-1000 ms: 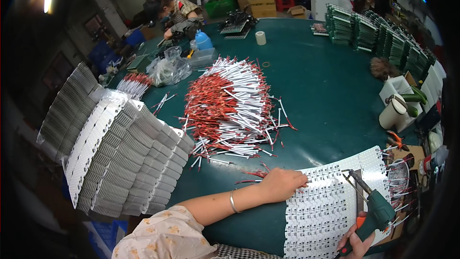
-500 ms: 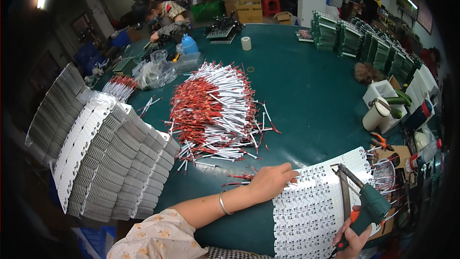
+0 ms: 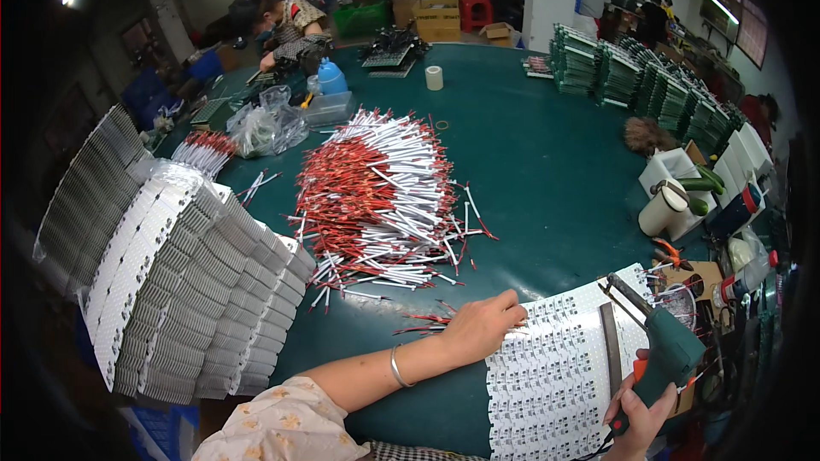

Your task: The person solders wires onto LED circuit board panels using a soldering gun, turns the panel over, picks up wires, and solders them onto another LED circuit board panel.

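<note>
My right hand is wrapped around the handle of a green soldering gun. The gun's metal tip points up and left, over a panel of white circuit boards with rows of small dark parts. A dark flat bar lies across the panel beneath the gun. At the panel's upper left edge rests my left hand, fingers pinched together. Red and white wires stick out past its knuckles to the left; the fingertips hide their other ends.
A large heap of red and white wires covers the table's middle. Stacked white board panels rise at left. At right are pliers, a cream cup and green board stacks. A co-worker leans over the far left side.
The soldering gun in my right hand has shifted slightly up and right over the panel. My left hand keeps its place at the panel's edge.
</note>
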A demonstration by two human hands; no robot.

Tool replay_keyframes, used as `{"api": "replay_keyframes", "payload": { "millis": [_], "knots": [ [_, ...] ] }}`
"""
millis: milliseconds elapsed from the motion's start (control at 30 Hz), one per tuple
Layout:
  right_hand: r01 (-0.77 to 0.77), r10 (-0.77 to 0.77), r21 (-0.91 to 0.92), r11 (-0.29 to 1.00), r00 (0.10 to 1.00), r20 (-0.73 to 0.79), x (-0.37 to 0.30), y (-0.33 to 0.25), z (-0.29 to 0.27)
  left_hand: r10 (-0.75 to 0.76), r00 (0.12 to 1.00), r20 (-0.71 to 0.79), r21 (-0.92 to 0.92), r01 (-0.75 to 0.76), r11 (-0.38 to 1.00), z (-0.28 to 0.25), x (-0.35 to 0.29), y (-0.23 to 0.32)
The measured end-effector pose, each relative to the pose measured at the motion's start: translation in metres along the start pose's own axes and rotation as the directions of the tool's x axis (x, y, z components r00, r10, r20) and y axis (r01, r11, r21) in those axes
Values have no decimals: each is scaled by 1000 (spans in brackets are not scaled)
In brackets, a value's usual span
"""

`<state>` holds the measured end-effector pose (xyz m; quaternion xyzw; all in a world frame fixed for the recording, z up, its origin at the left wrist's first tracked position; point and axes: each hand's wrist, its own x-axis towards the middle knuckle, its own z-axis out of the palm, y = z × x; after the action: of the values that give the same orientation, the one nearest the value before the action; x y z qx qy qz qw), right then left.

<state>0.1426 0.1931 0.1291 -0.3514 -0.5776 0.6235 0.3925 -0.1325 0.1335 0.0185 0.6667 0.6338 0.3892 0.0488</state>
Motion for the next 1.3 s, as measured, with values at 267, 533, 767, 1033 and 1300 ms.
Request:
{"api": "replay_keyframes", "payload": {
  "millis": [267,533,767,1033,1300],
  "knots": [
    [61,-71,-72,996,987,-142,2,-15,2,63,998,-15,2,-63,998,-3,-1,4],
    [92,-91,13,996,994,-54,-16,5,17,7,997,-73,-524,-44,851,-19,-1,48],
    [145,-152,-144,979,988,-39,-27,40,47,254,961,-113,-460,-277,843,-26,-21,91],
    [10,-30,-92,996,975,-220,-35,48,53,434,894,-108,-336,-444,831,-34,-25,93],
    [-208,229,132,969,959,-167,-24,23,55,504,857,-109,-147,-515,845,-37,-13,88]
  ]
}}
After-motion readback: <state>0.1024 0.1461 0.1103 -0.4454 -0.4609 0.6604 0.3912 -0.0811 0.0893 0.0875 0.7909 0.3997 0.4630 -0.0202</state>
